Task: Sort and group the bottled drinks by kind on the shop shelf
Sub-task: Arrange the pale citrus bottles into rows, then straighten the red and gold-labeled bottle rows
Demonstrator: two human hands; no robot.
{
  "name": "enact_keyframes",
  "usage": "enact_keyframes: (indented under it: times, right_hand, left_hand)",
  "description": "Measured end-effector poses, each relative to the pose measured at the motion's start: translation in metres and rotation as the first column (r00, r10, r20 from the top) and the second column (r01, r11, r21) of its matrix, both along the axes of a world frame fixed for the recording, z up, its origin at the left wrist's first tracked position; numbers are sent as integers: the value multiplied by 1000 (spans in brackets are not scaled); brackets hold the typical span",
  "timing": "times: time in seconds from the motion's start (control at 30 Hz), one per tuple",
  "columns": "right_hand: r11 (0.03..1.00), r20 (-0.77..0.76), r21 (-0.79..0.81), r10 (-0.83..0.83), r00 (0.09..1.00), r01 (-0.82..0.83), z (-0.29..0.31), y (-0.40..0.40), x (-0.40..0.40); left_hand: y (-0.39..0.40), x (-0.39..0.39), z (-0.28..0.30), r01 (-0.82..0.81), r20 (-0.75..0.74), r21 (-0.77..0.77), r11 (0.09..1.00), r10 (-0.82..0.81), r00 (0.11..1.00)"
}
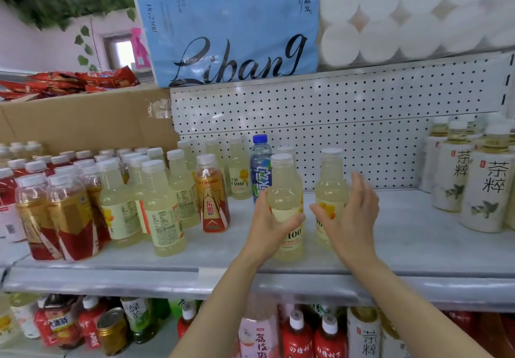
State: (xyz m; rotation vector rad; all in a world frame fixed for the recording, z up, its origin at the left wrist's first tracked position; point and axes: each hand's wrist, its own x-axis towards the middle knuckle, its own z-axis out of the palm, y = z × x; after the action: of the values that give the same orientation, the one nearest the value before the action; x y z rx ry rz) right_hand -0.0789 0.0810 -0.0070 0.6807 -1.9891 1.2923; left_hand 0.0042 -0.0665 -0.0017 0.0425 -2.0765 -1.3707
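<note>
My left hand (pixel 271 225) grips a pale yellow lemon drink bottle (pixel 285 190) standing near the front of the grey shelf (pixel 404 246). My right hand (pixel 349 215) is spread with straight fingers against a second lemon bottle (pixel 331 187) just to the right; thumb and fingers lie on either side of it. More lemon bottles (pixel 164 204) stand grouped at the left. A gold and red energy drink bottle (pixel 211 196) and a blue-capped bottle (pixel 260 168) stand among them.
Gold and red bottles (pixel 55 215) crowd the shelf's left end. White tea bottles (pixel 485 190) stand at the right. A cardboard box (pixel 83 120) sits behind, a perforated back panel (pixel 348 123) closes the shelf. Mixed drinks (pixel 306 332) fill the lower shelf.
</note>
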Motion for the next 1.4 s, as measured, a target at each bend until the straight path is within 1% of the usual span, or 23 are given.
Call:
enact_keyframes:
  times: [0.03,0.07,0.1,0.13,0.17,0.2,0.23,0.27,0.3,0.33,0.37,0.43,0.5,0.57,0.67,0.73,0.8,0.9,0.97,1.07,1.23,1.3,1.4]
  right_hand:
    - [1000,-119,-21,-7,993,4,2,-1,13]
    - [999,-198,-32,31,980,-38,4,-5,25]
    - [997,-246,-24,71,967,-79,3,-9,36]
    - [994,-259,-8,101,961,-106,0,-15,44]
    - [992,-241,2,120,963,-123,-4,-23,49]
    - [991,-203,6,135,970,-137,-7,-29,53]
    - [990,-158,9,144,977,-144,-11,-36,54]
    - [988,-106,-1,152,983,-153,-15,-43,55]
    - [986,-55,-27,166,985,-167,-18,-48,56]
    - [980,-1,-60,189,982,-188,-20,-52,58]
    - [973,54,-89,216,975,-211,-21,-56,59]
    - [966,124,-125,240,963,-225,-22,-63,60]
    - [964,157,-153,241,958,-217,-22,-68,59]
    - [958,188,-181,254,949,-220,-20,-73,57]
    - [955,225,-186,270,936,-231,-18,-76,55]
    - [955,229,-181,275,934,-237,-16,-77,55]
    - [951,231,-177,290,929,-253,-14,-79,57]
    - [943,247,-158,325,913,-292,-13,-91,67]
    - [936,254,-154,346,903,-315,-12,-104,74]
    - [933,253,-132,358,899,-335,-8,-133,77]
    - [941,310,-63,336,889,-334,-1,-191,58]
    - [948,325,-44,313,892,-316,3,-209,48]
    - [956,351,-15,279,894,-292,6,-227,40]
  left_hand:
    - [-2,5,1,20,25,-33,999,-19,1000]
    - [-6,12,2,23,26,-72,997,-21,999]
    - [-13,18,2,-29,-5,-121,992,29,1000]
    - [-22,23,1,-129,-69,-134,982,121,990]
    - [-34,27,0,-272,-131,-93,958,259,957]
    - [-48,27,0,-425,-163,-18,905,416,894]
    - [-62,26,2,-565,-144,36,824,564,813]
    - [-74,25,4,-663,-85,57,747,665,742]
    - [-85,21,6,-713,-17,48,699,715,699]
    - [-94,15,7,-727,40,35,686,726,687]
    - [-102,9,8,-715,90,43,698,710,698]
    - [-115,-5,5,-675,151,108,730,659,736]
    - [-124,-16,3,-665,184,126,736,642,744]
    - [-131,-23,3,-666,202,107,738,640,742]
    - [-134,-24,4,-663,197,91,743,640,743]
    - [-129,-18,7,-670,151,85,738,655,740]
    - [-118,-4,12,-639,74,95,763,635,769]
    - [-99,31,22,-531,-51,195,825,549,834]
    - [-90,60,27,-475,-128,248,844,515,848]
    - [-92,98,30,-466,-177,260,846,516,838]
    - [-113,149,38,-477,-261,236,847,528,808]
    - [-124,163,40,-514,-285,215,830,557,780]
    - [-144,178,40,-598,-283,161,785,617,734]
